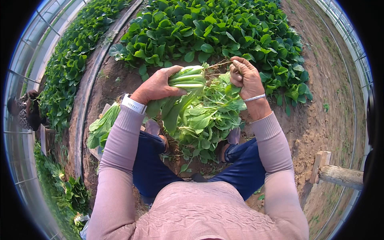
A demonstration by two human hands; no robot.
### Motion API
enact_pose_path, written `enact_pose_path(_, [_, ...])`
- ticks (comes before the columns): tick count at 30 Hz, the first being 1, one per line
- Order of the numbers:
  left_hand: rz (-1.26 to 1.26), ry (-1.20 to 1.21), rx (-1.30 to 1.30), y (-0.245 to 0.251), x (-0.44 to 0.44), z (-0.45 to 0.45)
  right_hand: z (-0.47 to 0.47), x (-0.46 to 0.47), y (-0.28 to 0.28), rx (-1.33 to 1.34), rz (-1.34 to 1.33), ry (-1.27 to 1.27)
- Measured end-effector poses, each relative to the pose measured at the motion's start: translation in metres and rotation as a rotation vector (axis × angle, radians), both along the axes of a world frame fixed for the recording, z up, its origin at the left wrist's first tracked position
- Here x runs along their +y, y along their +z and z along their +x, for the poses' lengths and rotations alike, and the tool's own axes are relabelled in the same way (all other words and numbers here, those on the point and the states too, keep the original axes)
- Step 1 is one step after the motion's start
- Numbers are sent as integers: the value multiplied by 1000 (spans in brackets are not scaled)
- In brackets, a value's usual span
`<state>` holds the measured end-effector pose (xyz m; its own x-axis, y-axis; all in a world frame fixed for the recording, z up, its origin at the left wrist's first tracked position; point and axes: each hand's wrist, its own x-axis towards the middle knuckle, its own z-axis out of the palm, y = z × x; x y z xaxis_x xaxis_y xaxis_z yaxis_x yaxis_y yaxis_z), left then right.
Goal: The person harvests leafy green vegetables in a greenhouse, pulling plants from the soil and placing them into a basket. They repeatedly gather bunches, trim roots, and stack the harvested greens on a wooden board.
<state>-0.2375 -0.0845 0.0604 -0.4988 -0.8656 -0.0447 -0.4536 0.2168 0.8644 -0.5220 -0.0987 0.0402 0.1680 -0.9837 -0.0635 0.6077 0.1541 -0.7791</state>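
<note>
In the head view my left hand (162, 84) is closed round a bunch of leafy greens (189, 78), its pale stalks gathered and its leaves hanging down. The roots point right. My right hand (246, 76) pinches the tip of a long thin root (220, 64) that stretches from the bunch's base. Below both hands a heap of loose green leaves (207, 120) lies on the soil between my feet. Another bunch of greens (103, 127) lies beside my left forearm, partly hidden by it.
Dense growing greens (210, 30) stand ahead, with another planted row (69, 60) to the left past a long dark strip (90, 81). A person (27, 109) is at the far left. A wooden post (340, 175) with a block stands at right; bundled greens (75, 195) lie lower left.
</note>
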Motion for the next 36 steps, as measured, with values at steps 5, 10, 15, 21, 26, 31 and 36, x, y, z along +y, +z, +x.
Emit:
enact_pose_path(5, [-230,118,-392,4,6,-19,16,4,-22,885,-420,-19])
enact_pose_path(10, [-503,164,-410,-1,25,-47,31,16,-24,1348,-422,-221])
enact_pose_path(15, [-414,123,-335,4,23,-46,6,0,-39,1535,-304,-145])
enact_pose_path(21, [-241,63,-196,3,14,-26,-10,-14,-66,1401,-436,-23])
enact_pose_path(26, [-280,42,-290,3,18,-22,15,-6,-29,687,-135,127])
enact_pose_path(31, [-303,32,-290,6,21,-36,27,-7,-33,715,-183,-193])
enact_pose_path(36, [-241,136,-23,9,15,-36,-13,-17,-22,646,103,-61])
